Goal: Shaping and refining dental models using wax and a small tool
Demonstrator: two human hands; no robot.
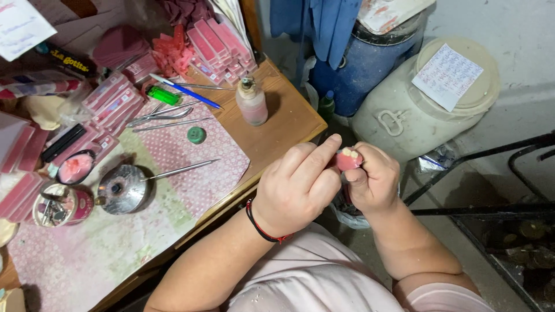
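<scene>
Both hands meet just off the right edge of the wooden table [286, 124]. My right hand [374, 180] is closed around a small pink wax denture piece [349, 159] with pale teeth set on top. My left hand [298, 185], with a red and black cord on its wrist, pinches the same piece from the left, index finger stretched over it. Whether a thin tool is in the left fingers is hidden.
On the table lie a pink patterned cloth [191, 167], a small round metal burner [121, 189], metal hand instruments [165, 114], a blue pen [185, 91], a green lighter [163, 95], a pink-liquid bottle [252, 103] and stacked pink wax sheets [217, 43]. A white lidded bucket [422, 101], a blue drum and a black metal frame stand right.
</scene>
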